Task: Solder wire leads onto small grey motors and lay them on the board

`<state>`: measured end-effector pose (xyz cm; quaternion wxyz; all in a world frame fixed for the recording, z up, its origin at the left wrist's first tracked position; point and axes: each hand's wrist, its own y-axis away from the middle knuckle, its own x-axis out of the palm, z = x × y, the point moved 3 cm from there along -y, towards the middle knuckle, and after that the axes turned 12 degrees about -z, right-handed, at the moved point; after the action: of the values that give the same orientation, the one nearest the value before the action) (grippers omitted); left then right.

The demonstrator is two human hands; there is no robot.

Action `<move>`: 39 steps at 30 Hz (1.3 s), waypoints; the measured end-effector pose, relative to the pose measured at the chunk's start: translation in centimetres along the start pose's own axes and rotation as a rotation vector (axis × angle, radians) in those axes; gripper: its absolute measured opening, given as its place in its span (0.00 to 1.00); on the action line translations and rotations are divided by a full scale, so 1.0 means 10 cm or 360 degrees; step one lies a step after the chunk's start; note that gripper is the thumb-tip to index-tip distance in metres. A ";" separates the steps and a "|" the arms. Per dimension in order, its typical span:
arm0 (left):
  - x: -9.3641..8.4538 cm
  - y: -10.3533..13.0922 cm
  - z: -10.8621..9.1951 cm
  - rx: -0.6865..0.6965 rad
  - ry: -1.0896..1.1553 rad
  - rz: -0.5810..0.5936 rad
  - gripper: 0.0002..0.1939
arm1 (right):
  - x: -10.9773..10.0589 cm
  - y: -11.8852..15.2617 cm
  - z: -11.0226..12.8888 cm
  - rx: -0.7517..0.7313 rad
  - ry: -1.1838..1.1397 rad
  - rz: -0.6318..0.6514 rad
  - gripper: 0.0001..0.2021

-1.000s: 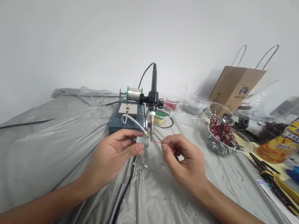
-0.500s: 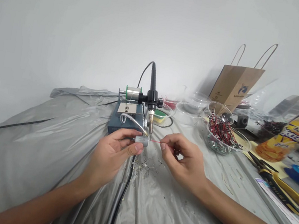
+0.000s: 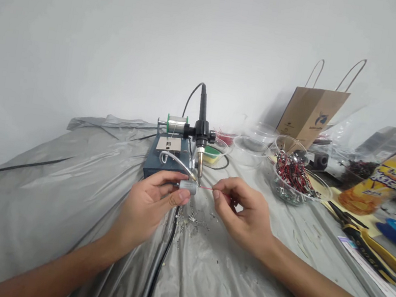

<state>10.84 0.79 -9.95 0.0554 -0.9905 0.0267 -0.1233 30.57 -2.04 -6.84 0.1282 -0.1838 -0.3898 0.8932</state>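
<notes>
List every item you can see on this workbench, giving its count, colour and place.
small grey cylindrical motor: one, grey, pinched in left fingers under the iron tip
thin red wire: one, red, between motor and right fingers
black soldering iron: one, black, clamped tip-down on the station
blue soldering station box: one, blue, centre back
solder spool: one, silver, atop the station
clear plastic bowl of red-black wired parts: one, right
brown paper bag: one, back right
yellow-handled pliers: one, right edge
grey plastic sheet: one, covering the table
left hand: one
right hand: one
</notes>
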 end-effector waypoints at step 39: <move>0.03 0.00 -0.04 -0.0019 0.0029 -0.0008 0.19 | -0.01 0.01 0.01 -0.0029 0.0044 0.0000 0.03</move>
<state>11.05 0.75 -9.47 0.0490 -0.9897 0.0256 -0.1323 30.63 -2.25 -6.83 0.1318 -0.1972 -0.3962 0.8870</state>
